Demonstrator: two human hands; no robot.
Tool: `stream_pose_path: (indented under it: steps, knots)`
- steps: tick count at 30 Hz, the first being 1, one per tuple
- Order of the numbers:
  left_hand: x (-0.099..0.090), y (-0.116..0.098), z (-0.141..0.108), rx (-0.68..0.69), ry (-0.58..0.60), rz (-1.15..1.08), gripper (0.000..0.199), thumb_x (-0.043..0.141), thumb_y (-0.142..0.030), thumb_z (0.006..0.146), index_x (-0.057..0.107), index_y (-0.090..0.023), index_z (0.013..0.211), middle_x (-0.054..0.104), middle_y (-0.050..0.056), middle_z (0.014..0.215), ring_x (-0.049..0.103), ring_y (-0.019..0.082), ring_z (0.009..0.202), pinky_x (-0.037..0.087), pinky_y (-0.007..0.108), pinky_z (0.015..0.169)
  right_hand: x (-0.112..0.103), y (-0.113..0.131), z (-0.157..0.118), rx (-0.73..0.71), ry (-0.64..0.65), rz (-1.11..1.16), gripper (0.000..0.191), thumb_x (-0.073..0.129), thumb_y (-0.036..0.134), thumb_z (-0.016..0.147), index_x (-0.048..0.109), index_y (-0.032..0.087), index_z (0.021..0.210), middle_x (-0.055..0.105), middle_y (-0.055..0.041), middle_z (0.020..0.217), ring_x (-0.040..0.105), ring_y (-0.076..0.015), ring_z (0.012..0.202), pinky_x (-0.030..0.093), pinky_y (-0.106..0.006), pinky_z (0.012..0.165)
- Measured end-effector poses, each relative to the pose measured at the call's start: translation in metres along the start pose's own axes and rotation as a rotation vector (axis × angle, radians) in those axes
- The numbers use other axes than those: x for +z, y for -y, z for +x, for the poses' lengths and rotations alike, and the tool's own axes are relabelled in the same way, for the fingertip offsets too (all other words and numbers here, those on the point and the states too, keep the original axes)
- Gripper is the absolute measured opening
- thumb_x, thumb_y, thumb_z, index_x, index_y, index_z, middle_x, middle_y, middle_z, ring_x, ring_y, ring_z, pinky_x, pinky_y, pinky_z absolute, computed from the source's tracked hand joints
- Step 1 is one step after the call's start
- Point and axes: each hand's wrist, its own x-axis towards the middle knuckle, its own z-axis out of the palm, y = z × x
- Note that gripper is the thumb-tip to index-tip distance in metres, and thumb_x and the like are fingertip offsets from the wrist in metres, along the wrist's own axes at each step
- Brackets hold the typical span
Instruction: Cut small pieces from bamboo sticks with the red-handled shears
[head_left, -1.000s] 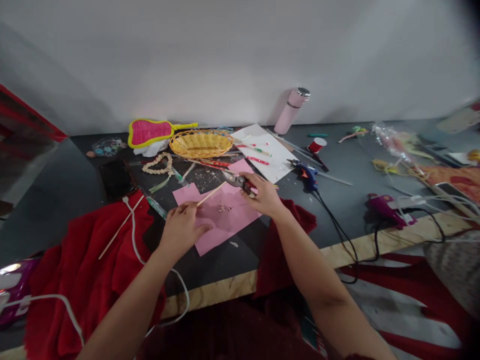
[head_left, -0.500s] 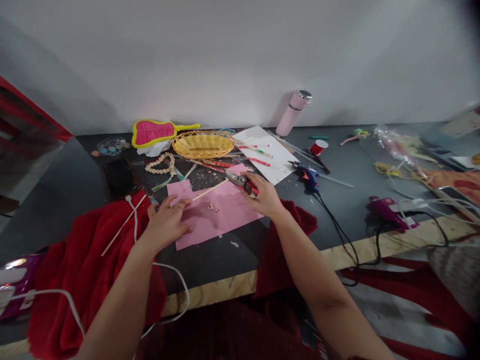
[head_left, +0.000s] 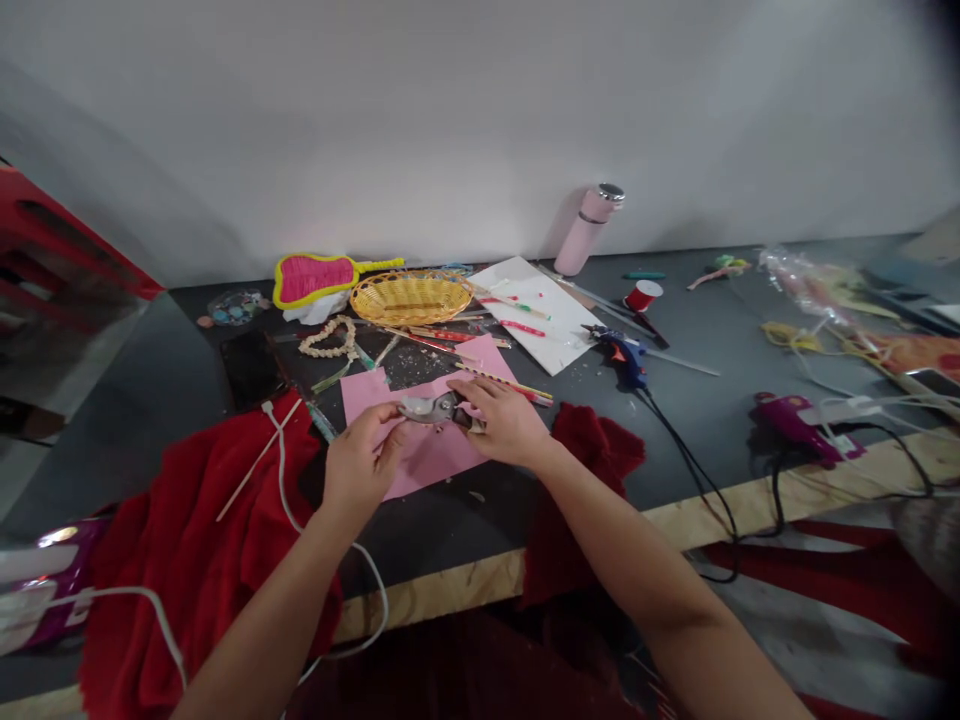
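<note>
Pruning shears [head_left: 442,408] are right in the middle of the action, over the pink paper [head_left: 439,465] on the bench [head_left: 697,400], and I have them by the handles in my right hand [head_left: 506,422]. That grip is wrapped firmly around them, blades pointing left. Over comes my left hand [head_left: 358,460], thumb and forefinger bent up at the blade end; whether that grip pinches anything, I cannot tell from up here. Just beyond my right knuckles, a striped stick [head_left: 510,382] lies slantwise across the paper. Further back sits the yellow basket [head_left: 412,298], with the heart-shaped wreath [head_left: 351,338] near its left end and a white sheet [head_left: 559,345] to its right. Out on the right, the blue glue gun [head_left: 628,360] rests on its side, its cord running off the front edge. And down on the left, a thin wooden stick [head_left: 259,460] lies across the rumpled red cloth [head_left: 172,530].
</note>
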Motion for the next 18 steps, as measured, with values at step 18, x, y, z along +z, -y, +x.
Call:
stream_pose_path:
  steps: [18]
  knots:
    - [0.0067, -0.0004, -0.0028, -0.242, 0.195, -0.511, 0.021, 0.054, -0.034, 0.086, 0.06, -0.016, 0.076, 0.071, 0.003, 0.071, 0.06, 0.012, 0.063, 0.043, 0.021, 0.06, -0.0022, 0.001, -0.0007, -0.09, 0.164, -0.018, 0.071, 0.051, 0.011, 0.075, 0.031, 0.019, 0.142, 0.053, -0.0117, 0.124, 0.049, -0.0252, 0.112, 0.044, -0.041, 0.094]
